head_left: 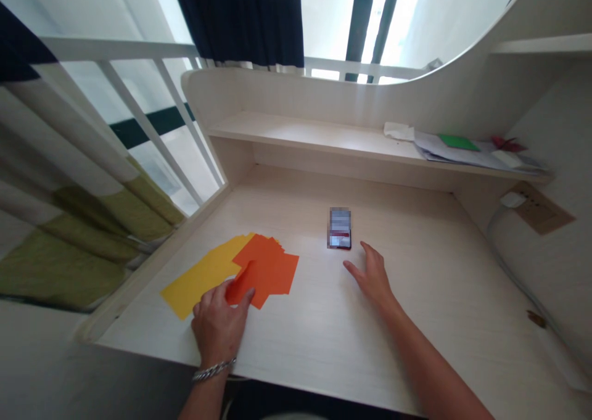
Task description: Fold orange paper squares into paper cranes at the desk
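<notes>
As the left hand pinches orange paper, grip shut on its corner, right hand open beside the phone

Bright daylight through the window, overexposed glare there, soft faint shadows, wide-angle curving toward the frame edges

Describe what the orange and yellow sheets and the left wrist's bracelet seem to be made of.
The orange sheets look like matte paper or thin card: flat, crisp-edged, no shine. The yellow sheet looks the same. The bracelet looks like polished silver-toned metal, its links catching light; which metal cannot be told.
</notes>
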Action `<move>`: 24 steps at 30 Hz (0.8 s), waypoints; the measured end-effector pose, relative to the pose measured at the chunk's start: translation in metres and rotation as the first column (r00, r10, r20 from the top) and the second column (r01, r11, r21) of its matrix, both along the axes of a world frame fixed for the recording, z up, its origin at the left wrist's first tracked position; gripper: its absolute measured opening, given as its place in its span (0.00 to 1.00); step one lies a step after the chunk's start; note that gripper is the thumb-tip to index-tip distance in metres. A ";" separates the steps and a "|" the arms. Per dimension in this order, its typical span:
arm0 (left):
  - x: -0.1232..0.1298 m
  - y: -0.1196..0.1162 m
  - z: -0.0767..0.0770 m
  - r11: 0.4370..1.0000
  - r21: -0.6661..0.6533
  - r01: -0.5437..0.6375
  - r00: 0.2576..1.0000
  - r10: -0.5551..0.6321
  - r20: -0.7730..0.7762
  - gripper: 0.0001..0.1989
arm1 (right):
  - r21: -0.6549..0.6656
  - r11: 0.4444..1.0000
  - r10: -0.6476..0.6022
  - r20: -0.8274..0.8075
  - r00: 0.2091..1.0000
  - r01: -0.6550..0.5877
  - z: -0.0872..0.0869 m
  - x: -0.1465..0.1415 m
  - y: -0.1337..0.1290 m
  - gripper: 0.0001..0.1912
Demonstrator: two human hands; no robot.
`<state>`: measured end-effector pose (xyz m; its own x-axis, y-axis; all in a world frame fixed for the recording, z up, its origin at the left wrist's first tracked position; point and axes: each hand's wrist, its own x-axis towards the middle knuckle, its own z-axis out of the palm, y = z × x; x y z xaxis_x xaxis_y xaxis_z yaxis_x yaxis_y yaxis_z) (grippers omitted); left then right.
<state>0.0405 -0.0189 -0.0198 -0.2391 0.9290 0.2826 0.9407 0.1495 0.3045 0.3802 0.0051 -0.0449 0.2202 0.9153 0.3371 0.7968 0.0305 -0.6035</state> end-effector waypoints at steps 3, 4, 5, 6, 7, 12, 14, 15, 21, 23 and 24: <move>-0.002 0.002 0.001 0.999 0.021 -0.038 0.993 0.036 0.112 0.18 | -0.011 1.000 -0.003 -0.037 0.999 0.003 -0.003 0.007 -0.032 0.31; -0.003 0.002 0.002 0.998 0.012 -0.064 0.987 0.062 0.146 0.17 | -0.019 1.000 -0.007 -0.054 0.998 0.006 -0.005 0.008 -0.041 0.30; -0.004 0.002 0.004 0.996 -0.004 -0.093 0.980 0.092 0.176 0.18 | -0.021 1.000 -0.019 -0.076 0.997 0.018 -0.006 0.010 -0.048 0.28; -0.005 0.002 0.006 0.993 -0.025 -0.118 0.971 0.120 0.209 0.18 | -0.024 0.999 -0.027 -0.099 0.995 0.025 -0.007 0.012 -0.054 0.27; -0.006 0.002 0.009 0.989 -0.048 -0.142 0.958 0.149 0.245 0.19 | -0.029 0.999 -0.035 -0.125 0.992 0.032 -0.007 0.013 -0.059 0.26; -0.001 -0.001 0.028 0.986 -0.040 -0.162 0.854 0.160 0.495 0.20 | 0.000 0.998 -0.065 -0.293 0.954 0.068 0.010 0.006 -0.069 0.20; 0.017 -0.003 0.036 0.998 -0.009 -0.064 0.802 0.057 0.594 0.19 | -0.030 1.000 -0.004 -0.376 0.927 -0.007 0.021 -0.006 -0.069 0.18; 0.030 -0.004 0.038 1.000 -0.008 0.014 0.775 -0.006 0.632 0.19 | -0.062 0.995 0.040 -0.432 0.901 -0.074 0.026 -0.013 -0.068 0.18; 0.112 -0.009 0.019 0.926 -0.023 0.376 0.562 -0.208 0.800 0.18 | -0.158 0.927 0.075 -0.809 0.583 -0.339 0.031 -0.040 -0.054 0.23; 0.124 -0.010 0.009 0.889 -0.047 0.456 0.524 -0.225 0.821 0.18 | -0.147 0.950 0.055 -0.790 0.611 -0.275 0.025 -0.035 -0.047 0.21; 0.127 -0.009 0.006 0.867 -0.051 0.496 0.510 -0.243 0.825 0.18 | -0.170 0.960 0.022 -0.749 0.662 -0.225 0.022 -0.031 -0.044 0.18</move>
<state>0.1671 -0.0282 -0.0142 0.1406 0.9864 -0.0857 0.3406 0.0331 0.9396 0.3491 -0.0390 -0.0225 0.1812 0.9779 -0.1045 0.0894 -0.1222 -0.9885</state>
